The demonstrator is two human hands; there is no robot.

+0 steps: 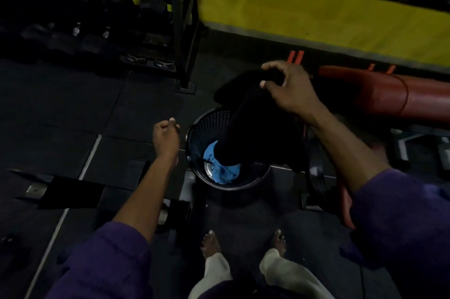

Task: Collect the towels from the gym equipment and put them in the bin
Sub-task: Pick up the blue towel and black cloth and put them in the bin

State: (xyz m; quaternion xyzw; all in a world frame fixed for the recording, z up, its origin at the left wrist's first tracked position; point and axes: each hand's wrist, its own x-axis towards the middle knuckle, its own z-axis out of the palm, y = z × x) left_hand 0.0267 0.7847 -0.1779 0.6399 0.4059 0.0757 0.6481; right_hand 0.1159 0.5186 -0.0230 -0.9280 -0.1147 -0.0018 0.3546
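Note:
A round black mesh bin (207, 125) stands on the dark floor just ahead of my bare feet. A blue towel (220, 168) lies crumpled in its bottom. My right hand (288, 90) pinches the top of a black towel (239, 128) above the bin's far rim. The cloth hangs down, and its lower end reaches into the bin over the blue towel. My left hand (165, 136) hovers beside the bin's left rim with fingers loosely curled and nothing in it.
A red padded bench (394, 96) lies to the right of the bin. A dumbbell rack (102, 18) with a black upright post (183, 31) stands at the back left. A yellow wall band (316, 13) runs across the back.

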